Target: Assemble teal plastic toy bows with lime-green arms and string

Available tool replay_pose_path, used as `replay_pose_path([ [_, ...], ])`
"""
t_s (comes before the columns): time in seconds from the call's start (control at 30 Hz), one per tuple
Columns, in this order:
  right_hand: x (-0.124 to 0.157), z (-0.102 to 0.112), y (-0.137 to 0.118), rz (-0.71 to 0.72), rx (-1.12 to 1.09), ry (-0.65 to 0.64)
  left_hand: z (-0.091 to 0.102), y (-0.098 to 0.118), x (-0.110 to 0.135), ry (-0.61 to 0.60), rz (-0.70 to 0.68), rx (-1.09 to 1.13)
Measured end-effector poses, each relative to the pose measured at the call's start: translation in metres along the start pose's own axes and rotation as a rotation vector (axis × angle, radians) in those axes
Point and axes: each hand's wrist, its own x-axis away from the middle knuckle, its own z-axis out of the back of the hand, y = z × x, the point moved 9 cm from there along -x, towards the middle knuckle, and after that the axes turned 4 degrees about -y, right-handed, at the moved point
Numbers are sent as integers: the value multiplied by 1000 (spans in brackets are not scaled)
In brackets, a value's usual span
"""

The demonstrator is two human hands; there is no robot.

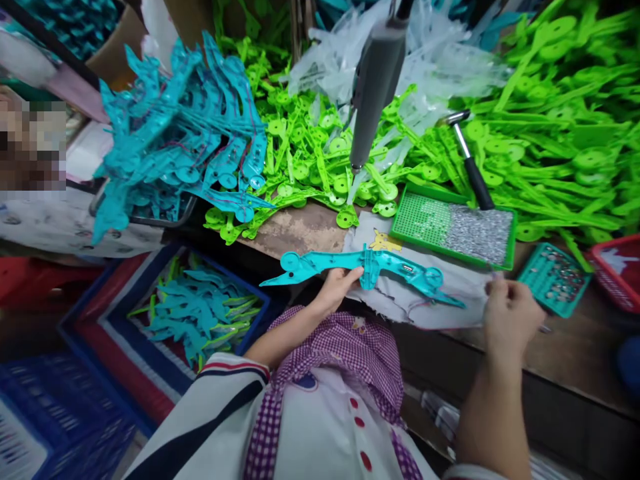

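My left hand [340, 290] is closed on the middle of a long blue plastic part [330, 263], which has round discs, a crosspiece and a thin dark wire near its right end. The part lies level over the grey cloth [450, 317] at the bench edge. To the right of the part, my right hand [513, 317] is closed in a pinch; whatever is between its fingertips is too small to name. Just beyond that hand are a green tray [511, 243] of small silver pieces and a small teal basket [533, 267] of metal bits.
A grey electric screwdriver [377, 93] hangs above the bench. A hammer [473, 167] rests across the green tray's edge. Piles of green parts [550, 160] and blue parts [185, 127] cover the back. Lower left, a lined blue crate [85, 333] holds more parts. A red basket [613, 267] stands right.
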Motion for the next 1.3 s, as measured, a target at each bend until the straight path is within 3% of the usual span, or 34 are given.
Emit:
replay_pose_path([
  [0.1, 23, 39, 3, 74, 439, 64, 0, -1, -1, -13, -5, 7],
  [0.2, 54, 70, -36, 211, 389, 181, -1, -4, -3, -38, 16, 5],
  [0.27, 70, 65, -78, 381, 216, 205, -1, -6, -3, -54, 27, -7],
  [0.37, 79, -23, -128, 653, 143, -333, 1, -6, -4, -45, 15, -12],
  [0.4, 80, -47, -135, 705, 195, -425, 2, -7, -4, -46, 18, -9],
  [0.47, 77, -79, -141, 776, 324, -496, 1, -8, -4, -62, 32, -6],
  [0.53, 74, -93, -143, 819, 460, -498, -1, -8, -4, -78, 28, -7],
  [0.67, 77, -97, -151, 803, 630, -513, -1, -7, -4, -48, 2, -4],
  [0.83, 85, -107, -159, 712, 684, -640, 1, -11, -4, -61, 14, -43],
  [1.03, 78, -113, -145, 543, 714, -706, 3, -11, -3, -54, 8, -36],
  [1.3, 75, -114, -132, 498, 647, -735, 2, -12, -3, -62, 5, -10],
])
